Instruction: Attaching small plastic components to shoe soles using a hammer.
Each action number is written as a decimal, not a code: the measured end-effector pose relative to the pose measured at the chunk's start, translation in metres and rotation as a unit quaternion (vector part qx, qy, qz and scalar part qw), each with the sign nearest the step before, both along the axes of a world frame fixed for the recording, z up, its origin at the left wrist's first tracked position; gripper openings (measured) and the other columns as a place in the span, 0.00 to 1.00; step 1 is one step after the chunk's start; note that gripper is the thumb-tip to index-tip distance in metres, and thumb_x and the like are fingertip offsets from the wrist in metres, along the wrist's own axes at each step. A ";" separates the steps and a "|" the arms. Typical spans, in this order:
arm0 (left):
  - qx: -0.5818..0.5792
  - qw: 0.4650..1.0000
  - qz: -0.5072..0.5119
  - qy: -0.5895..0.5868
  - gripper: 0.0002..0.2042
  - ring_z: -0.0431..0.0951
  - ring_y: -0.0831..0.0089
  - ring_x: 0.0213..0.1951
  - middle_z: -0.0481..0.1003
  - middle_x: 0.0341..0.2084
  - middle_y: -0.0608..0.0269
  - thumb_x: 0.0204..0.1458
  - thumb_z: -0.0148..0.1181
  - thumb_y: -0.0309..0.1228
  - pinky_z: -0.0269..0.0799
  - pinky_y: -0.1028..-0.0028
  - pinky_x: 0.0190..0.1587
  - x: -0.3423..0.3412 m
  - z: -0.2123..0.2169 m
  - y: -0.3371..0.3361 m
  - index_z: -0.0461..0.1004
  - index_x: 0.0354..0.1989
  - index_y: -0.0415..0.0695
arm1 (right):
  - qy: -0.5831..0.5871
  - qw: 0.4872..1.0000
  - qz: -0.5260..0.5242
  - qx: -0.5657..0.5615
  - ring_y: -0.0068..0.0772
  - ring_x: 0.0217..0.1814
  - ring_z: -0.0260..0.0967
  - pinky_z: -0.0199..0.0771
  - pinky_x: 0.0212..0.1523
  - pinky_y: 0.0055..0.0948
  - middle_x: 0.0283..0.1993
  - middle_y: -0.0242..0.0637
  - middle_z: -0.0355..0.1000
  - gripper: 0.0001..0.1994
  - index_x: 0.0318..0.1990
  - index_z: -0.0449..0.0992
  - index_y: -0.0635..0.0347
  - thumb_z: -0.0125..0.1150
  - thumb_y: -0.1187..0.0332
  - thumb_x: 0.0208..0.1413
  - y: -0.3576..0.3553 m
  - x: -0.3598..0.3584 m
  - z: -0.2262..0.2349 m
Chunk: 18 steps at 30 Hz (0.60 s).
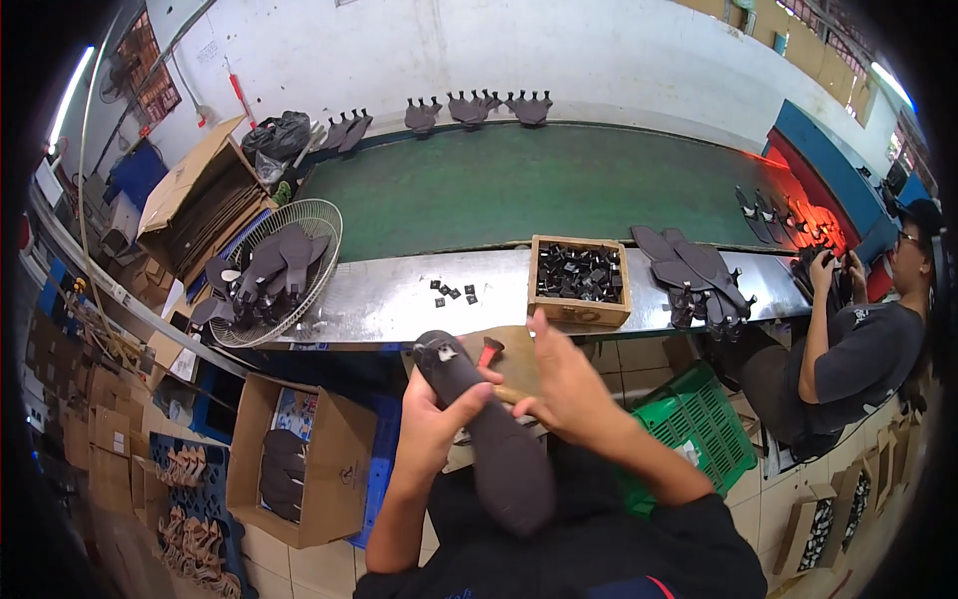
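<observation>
Two hands work over the lap in the head view: the left hand [431, 414] grips a dark shoe sole [489, 429] upright, the right hand [559, 384] hovers open-fingered beside it, so a firm, steady hold seems best.
</observation>
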<state>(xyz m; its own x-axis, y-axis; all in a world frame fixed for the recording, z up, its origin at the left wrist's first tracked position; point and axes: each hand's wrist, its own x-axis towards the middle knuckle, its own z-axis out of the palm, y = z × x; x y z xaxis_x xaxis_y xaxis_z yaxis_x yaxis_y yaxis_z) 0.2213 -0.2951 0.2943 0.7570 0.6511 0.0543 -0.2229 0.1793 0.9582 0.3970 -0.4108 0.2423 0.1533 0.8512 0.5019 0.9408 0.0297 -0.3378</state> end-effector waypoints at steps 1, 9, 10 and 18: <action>-0.056 0.998 0.026 -0.008 0.22 0.82 0.71 0.38 0.80 0.39 0.51 0.57 0.64 0.22 0.79 0.73 0.42 -0.003 -0.013 0.002 0.61 0.57 0.39 | -0.024 0.996 -0.059 -0.064 0.51 0.61 0.67 0.73 0.53 0.42 0.61 0.58 0.64 0.55 0.74 0.40 0.73 0.57 0.36 0.54 0.001 -0.008 -0.025; 0.029 0.987 0.145 0.068 0.18 0.78 0.74 0.34 0.78 0.38 0.54 0.67 0.55 0.40 0.76 0.74 0.38 0.041 -0.088 0.036 0.62 0.55 0.41 | 0.155 0.953 -0.166 -0.203 0.57 0.24 0.74 0.74 0.25 0.49 0.19 0.48 0.72 0.21 0.35 0.74 0.57 0.64 0.47 0.58 -0.109 0.018 -0.072; 0.175 0.956 0.204 0.115 0.23 0.78 0.66 0.42 0.77 0.43 0.53 0.66 0.55 0.40 0.72 0.65 0.48 0.050 -0.114 0.053 0.60 0.61 0.38 | 0.238 0.931 -0.209 -0.182 0.57 0.23 0.73 0.71 0.23 0.46 0.19 0.50 0.72 0.22 0.30 0.73 0.60 0.67 0.49 0.56 -0.129 0.022 -0.080; 0.587 0.787 0.115 0.151 0.14 0.76 0.53 0.47 0.78 0.45 0.52 0.55 0.60 0.22 0.71 0.60 0.52 0.162 -0.079 0.041 0.78 0.50 0.40 | 0.409 0.836 -0.365 0.036 0.20 0.20 0.65 0.61 0.22 0.28 0.16 0.34 0.66 0.15 0.27 0.74 0.64 0.67 0.62 0.59 -0.210 0.021 -0.090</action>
<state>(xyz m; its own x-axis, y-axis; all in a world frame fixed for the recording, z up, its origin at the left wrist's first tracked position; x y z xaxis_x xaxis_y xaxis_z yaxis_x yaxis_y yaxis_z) 0.3829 -0.2542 0.2154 0.7203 0.4077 0.5612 0.1499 -0.8814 0.4479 0.4182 -0.6209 0.1526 0.9353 0.3533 0.0205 0.1724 -0.4041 -0.8983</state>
